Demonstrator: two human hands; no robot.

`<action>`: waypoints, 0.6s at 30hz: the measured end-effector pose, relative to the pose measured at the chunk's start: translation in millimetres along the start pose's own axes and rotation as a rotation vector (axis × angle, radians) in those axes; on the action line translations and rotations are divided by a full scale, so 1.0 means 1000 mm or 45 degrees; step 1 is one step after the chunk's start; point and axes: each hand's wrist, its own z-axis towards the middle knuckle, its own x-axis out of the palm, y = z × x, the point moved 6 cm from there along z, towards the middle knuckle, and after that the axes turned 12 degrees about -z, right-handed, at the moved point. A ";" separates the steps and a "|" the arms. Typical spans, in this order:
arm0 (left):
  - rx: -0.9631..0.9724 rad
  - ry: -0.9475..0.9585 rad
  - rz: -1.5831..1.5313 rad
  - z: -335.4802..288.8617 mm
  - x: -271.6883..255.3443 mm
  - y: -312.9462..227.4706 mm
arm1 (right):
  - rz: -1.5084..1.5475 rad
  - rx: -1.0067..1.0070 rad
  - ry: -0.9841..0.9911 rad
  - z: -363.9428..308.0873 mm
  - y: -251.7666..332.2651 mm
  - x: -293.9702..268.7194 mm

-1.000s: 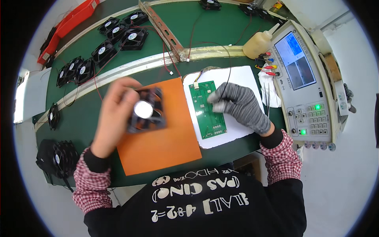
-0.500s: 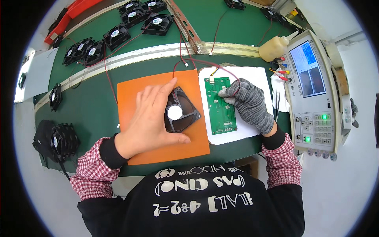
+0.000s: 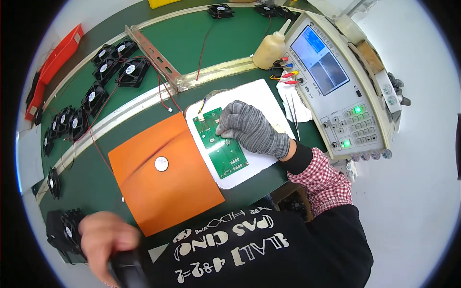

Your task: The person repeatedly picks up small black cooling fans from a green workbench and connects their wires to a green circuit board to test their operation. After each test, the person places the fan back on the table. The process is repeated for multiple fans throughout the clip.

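Smeared by motion, my bare left hand (image 3: 108, 240) is at the lower left, off the orange mat (image 3: 192, 187). Its fingers are closed around a black fan (image 3: 132, 269), partly cut off by the lower edge. My right hand (image 3: 252, 127), in a grey knit glove, rests over the green circuit board (image 3: 228, 161) with fingertips pinched together at its surface. Whatever is between them is hidden. A white plug with thin wires (image 3: 201, 116) sits at the board's top end. On the mat lies a white disc (image 3: 161, 164), and a blurred dark-red streak crosses the mat beside it.
Under the board lies a white pad (image 3: 261, 168). To the right stand tweezers (image 3: 294, 117) on a white cloth, a squeeze bottle (image 3: 270, 50) and a tester with a screen (image 3: 331, 72). Black fans (image 3: 94, 99) with wires line the back left; more fans (image 3: 67, 230) are stacked at lower left.
My left hand has lifted the fan off the mat and carried it to the lower left. The fan's red wire has left my right hand, which stays over the board. The view has swung.
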 end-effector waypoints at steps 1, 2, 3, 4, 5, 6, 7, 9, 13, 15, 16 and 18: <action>-0.280 0.111 -0.436 0.000 -0.005 0.014 | 0.004 0.011 0.016 0.000 0.001 0.001; -0.563 0.221 -0.869 0.000 -0.007 0.024 | 0.014 0.013 0.007 -0.001 0.001 -0.001; -0.706 0.491 -1.176 0.007 0.008 0.023 | 0.013 0.016 0.004 -0.002 0.001 -0.003; -0.918 0.774 -1.443 0.011 0.020 0.020 | 0.013 0.017 0.002 -0.003 0.000 -0.004; -1.141 1.030 -1.590 0.013 0.027 0.012 | 0.026 0.008 0.006 -0.002 0.002 -0.004; -1.125 1.055 -1.536 0.011 0.020 0.015 | 0.068 0.007 -0.009 -0.002 0.004 -0.003; -1.115 1.101 -1.493 0.011 0.017 0.021 | 0.063 0.022 -0.009 -0.003 0.002 -0.002; -0.749 1.071 -0.934 0.014 0.005 0.030 | 0.057 0.048 -0.008 -0.005 -0.001 -0.001; 0.461 0.092 0.803 -0.010 -0.026 -0.009 | -0.011 0.043 0.003 -0.002 0.005 -0.006; 0.869 0.230 1.051 -0.007 -0.019 -0.021 | -0.031 0.003 -0.019 0.001 0.007 -0.004; 1.039 0.319 1.024 -0.004 -0.012 -0.021 | -0.036 -0.013 -0.001 0.002 0.009 -0.004; 1.096 0.498 0.822 0.021 0.022 -0.003 | -0.100 0.002 0.023 -0.003 0.003 -0.007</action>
